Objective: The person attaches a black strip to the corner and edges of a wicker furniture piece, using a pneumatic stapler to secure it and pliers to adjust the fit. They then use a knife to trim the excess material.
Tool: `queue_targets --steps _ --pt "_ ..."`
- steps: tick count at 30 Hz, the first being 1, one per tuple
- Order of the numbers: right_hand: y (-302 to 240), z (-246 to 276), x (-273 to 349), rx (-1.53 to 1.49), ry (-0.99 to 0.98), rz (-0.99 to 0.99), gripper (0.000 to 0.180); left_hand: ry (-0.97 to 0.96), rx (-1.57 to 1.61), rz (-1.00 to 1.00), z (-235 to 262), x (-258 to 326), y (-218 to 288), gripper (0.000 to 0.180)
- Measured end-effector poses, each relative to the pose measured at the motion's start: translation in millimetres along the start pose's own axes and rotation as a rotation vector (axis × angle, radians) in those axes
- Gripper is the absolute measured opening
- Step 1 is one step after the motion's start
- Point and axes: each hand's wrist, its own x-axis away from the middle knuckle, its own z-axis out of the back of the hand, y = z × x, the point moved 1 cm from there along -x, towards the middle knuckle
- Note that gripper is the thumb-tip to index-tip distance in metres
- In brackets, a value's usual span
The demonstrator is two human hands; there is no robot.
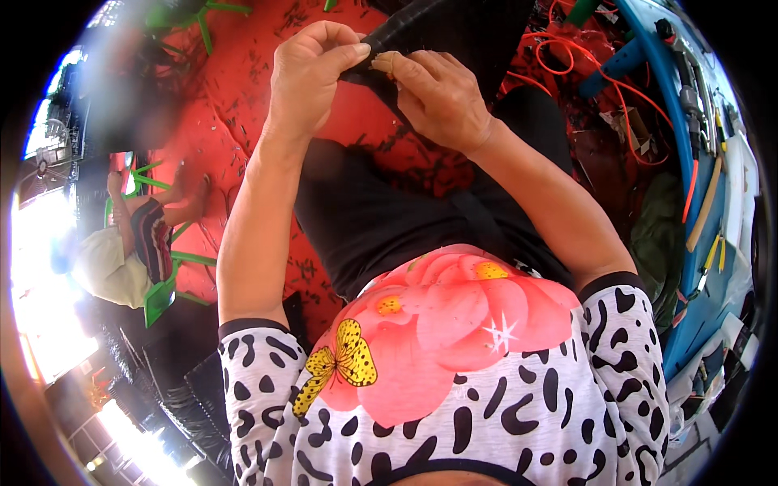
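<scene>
At the top of the head view, my left hand (pixel 312 73) pinches the near end of a black rolled strip (pixel 399 26) between thumb and forefinger. This strip runs up and to the right, along a dark piece of material (pixel 478 36) that lies over my knees. Close by on the right, my right hand (pixel 442 93) has its fingers curled and its thumb against the forefinger. A small tan bit (pixel 384 63) shows at those fingertips; whether it is a held piece or a finger wrapping, I cannot tell. The two hands are almost touching.
Black scraps litter the red floor (pixel 243 89). To the right, a blue table (pixel 705 267) bears several hand tools (pixel 703 202), and an orange cord (pixel 624 105) loops below it. At left, a person (pixel 121 251) sits on a green stool (pixel 162 296).
</scene>
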Motion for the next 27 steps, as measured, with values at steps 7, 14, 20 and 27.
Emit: queue_targets --steps 7,14,20,27 --pt "4 -4 11 -0.02 -0.002 -0.08 0.049 0.031 0.173 -0.01 -5 2 -9 0.009" --pt "4 -1 14 -0.047 -0.044 -0.117 0.052 0.039 0.263 -0.016 -8 3 -11 0.009" --pt "3 5 13 -0.032 -0.115 -0.113 0.054 0.04 0.285 -0.012 -10 5 -9 0.009" --pt "0 11 10 -0.057 -0.159 -0.103 0.054 0.014 0.281 0.009 -4 6 -13 0.013"
